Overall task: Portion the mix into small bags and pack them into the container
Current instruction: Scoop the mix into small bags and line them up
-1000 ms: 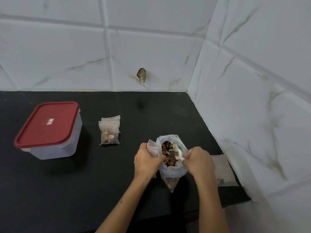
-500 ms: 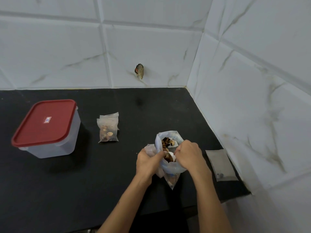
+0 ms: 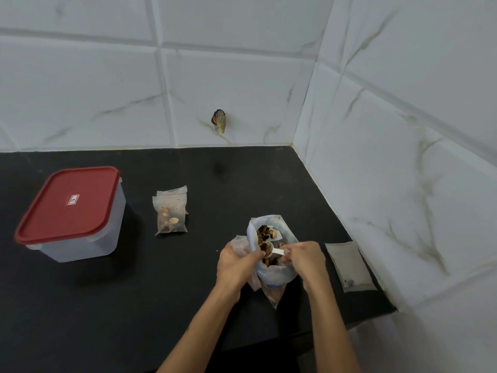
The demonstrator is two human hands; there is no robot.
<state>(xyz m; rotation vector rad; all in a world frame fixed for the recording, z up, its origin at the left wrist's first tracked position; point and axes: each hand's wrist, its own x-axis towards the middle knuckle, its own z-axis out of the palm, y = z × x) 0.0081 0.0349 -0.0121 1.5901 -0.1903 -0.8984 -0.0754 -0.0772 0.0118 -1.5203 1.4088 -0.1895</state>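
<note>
A large clear bag of nut mix (image 3: 271,232) stands open on the black counter near its right side. My right hand (image 3: 304,258) grips a small white scoop (image 3: 271,250) loaded with mix over the bag's mouth. My left hand (image 3: 236,265) is closed on a small empty bag (image 3: 240,243) pressed against the big bag's left side. Two filled small bags (image 3: 170,214) lie stacked left of the big bag. The clear container with a red lid (image 3: 70,211) stands shut at the left.
A stack of flat empty bags (image 3: 348,266) lies by the right wall. The counter's front edge runs just below my forearms. Tiled walls close the back and the right. A small object (image 3: 219,121) is stuck on the back wall.
My right hand has dipped into the big bag and come up holding the scoop filled with mix. My left hand has stayed on the small bag.
</note>
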